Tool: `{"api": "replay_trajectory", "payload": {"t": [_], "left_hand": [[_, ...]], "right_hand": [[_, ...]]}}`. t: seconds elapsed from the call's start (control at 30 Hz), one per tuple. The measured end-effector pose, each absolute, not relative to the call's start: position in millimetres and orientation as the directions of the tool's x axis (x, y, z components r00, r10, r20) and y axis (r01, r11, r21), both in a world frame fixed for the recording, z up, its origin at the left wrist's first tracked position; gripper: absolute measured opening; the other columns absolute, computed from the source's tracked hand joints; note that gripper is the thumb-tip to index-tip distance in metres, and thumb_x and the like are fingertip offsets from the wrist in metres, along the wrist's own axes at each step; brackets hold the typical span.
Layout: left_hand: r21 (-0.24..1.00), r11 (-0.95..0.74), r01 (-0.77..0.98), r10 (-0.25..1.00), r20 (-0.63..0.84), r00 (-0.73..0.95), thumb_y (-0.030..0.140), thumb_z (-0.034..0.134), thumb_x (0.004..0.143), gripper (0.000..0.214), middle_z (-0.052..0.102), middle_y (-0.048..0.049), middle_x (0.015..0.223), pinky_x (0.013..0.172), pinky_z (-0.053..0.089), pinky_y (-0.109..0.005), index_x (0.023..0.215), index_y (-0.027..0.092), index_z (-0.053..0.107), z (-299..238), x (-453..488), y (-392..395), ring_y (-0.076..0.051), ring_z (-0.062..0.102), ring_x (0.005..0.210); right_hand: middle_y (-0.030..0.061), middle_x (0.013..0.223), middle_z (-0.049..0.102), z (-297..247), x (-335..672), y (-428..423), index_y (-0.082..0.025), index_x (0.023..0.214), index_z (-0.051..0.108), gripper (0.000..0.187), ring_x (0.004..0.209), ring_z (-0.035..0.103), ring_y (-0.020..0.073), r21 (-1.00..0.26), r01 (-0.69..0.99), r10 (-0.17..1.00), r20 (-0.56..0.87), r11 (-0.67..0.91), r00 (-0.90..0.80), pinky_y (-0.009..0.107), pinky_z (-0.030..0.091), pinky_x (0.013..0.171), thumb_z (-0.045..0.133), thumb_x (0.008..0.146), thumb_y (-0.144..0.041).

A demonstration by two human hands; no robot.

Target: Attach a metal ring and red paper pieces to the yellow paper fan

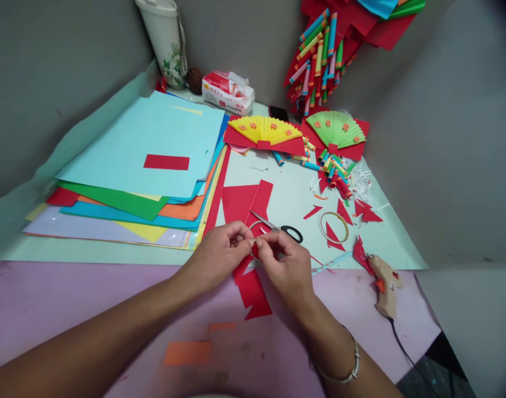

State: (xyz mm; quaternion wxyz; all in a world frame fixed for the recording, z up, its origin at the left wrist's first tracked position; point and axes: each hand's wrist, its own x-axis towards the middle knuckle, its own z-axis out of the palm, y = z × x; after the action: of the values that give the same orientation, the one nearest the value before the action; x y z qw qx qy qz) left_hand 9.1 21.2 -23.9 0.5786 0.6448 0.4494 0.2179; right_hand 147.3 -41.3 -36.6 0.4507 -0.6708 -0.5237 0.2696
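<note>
My left hand (pixel 226 251) and my right hand (pixel 286 262) meet over the front of the work mat. Thumb and fingers of each are pinched together, fingertips touching at one spot. Whatever is between them is too small to make out. Just behind the fingers lie scissors with black handles (pixel 292 233), blades slightly apart. Part of a pale ring shows beside the fingertips, mostly hidden by my hands. Red paper pieces (pixel 240 204) spread behind the hands, and a notched red paper piece (pixel 255 293) lies below them.
Stacked coloured paper (pixel 112 138) fills the left side. A yellow paper fan (pixel 265 130) and a green paper fan (pixel 336 128) lie at the back. A tape roll (pixel 322 221) and a corded glue gun (pixel 385 284) are to the right. Orange paper (pixel 187 354) lies in front.
</note>
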Motion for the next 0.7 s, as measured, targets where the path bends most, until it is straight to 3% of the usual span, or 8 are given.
{"api": "replay_trajectory", "payload": {"t": [0.23,0.5,0.7], "left_hand": [[0.936,0.069,0.346,0.823,-0.249,0.511,0.034,0.053,0.08,0.015,0.056,0.0036,0.065,0.059,0.039,-0.026,0.074,0.02,0.056,-23.3,8.4,21.9,-0.015,0.051,0.062],[0.945,0.118,0.306,0.794,-0.275,0.542,0.032,0.053,0.081,0.013,0.059,0.0028,0.069,0.063,0.039,-0.027,0.076,0.02,0.055,-22.9,6.9,24.0,-0.016,0.054,0.067],[0.94,0.079,0.33,0.805,-0.256,0.535,0.032,0.053,0.081,0.013,0.056,0.0041,0.067,0.061,0.039,-0.026,0.076,0.02,0.056,-22.2,6.6,23.5,-0.015,0.053,0.064]], "right_hand": [[0.0,0.067,0.069,-35.3,149.1,-39.1,-0.019,0.074,0.066,0.012,0.061,0.062,0.0139,-0.952,0.257,0.939,-0.071,-0.164,0.336,0.025,0.051,0.06,0.06,0.079,-0.027],[-0.0008,0.064,0.066,-33.3,153.4,-35.3,-0.018,0.073,0.067,0.012,0.059,0.059,0.013,-0.972,0.085,0.94,-0.185,-0.217,0.285,0.025,0.049,0.059,0.063,0.078,-0.028],[0.0007,0.068,0.067,-33.8,153.4,-36.9,-0.018,0.076,0.068,0.013,0.06,0.059,0.0134,-0.972,0.143,0.949,-0.142,-0.188,0.282,0.025,0.048,0.057,0.063,0.079,-0.029]]}}
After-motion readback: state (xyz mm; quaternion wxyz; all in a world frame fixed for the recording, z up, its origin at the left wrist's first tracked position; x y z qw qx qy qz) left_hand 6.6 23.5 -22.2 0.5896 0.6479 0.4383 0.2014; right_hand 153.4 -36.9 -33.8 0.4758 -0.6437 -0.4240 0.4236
